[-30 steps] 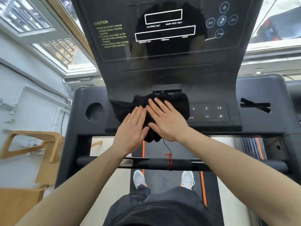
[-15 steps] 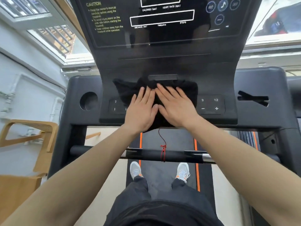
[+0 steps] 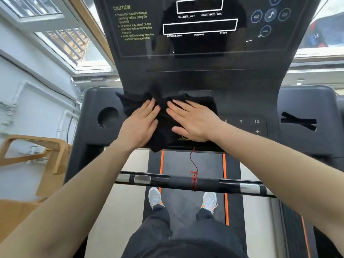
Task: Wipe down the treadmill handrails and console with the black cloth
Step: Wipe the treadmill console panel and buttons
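Note:
The black cloth (image 3: 163, 118) lies crumpled on the lower control panel of the treadmill console (image 3: 204, 79), just under the dark display. My left hand (image 3: 139, 125) presses flat on the cloth's left part, fingers stretched forward. Beside it, my right hand (image 3: 193, 121) presses flat on the right part, its thumb near a yellow mark at the panel's edge. The cloth covers the left buttons; the buttons marked 6, 9, 12 and a plus (image 3: 249, 125) show to the right. The front handrail bar (image 3: 176, 181) crosses below my forearms, untouched.
A red safety cord (image 3: 194, 175) hangs from the console and is tied round the bar. A round cup holder (image 3: 108, 117) sits left of the panel, a slot (image 3: 297, 123) to its right. A wooden chair (image 3: 37, 149) stands at the left. My feet rest on the belt (image 3: 191, 161).
Both hands slid the cloth right across the panel, then back left. The left buttons are covered again and the 6 button shows once more.

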